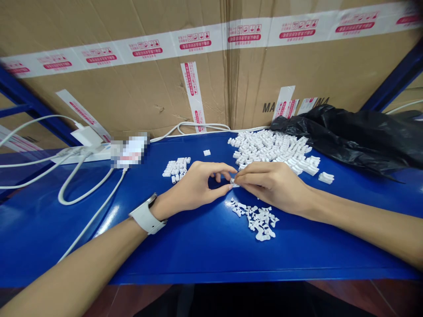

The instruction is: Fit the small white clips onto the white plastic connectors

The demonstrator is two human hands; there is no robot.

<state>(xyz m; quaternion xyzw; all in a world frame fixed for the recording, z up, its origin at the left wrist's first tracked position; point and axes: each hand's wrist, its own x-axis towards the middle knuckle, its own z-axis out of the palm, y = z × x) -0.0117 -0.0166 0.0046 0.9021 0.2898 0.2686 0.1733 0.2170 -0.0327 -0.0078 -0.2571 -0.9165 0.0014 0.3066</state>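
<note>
Lying near the front edge of a glossy blue bench are white bone-shaped plastic bits. Mid-bench, the right hand pinches a small white plastic piece; whether the left hand's curled fingers grip it, I can't tell. Beyond, a white plastic heap lies before a brown cardboard box lettered "MA", banded with white tape printed in red Chinese.
</note>
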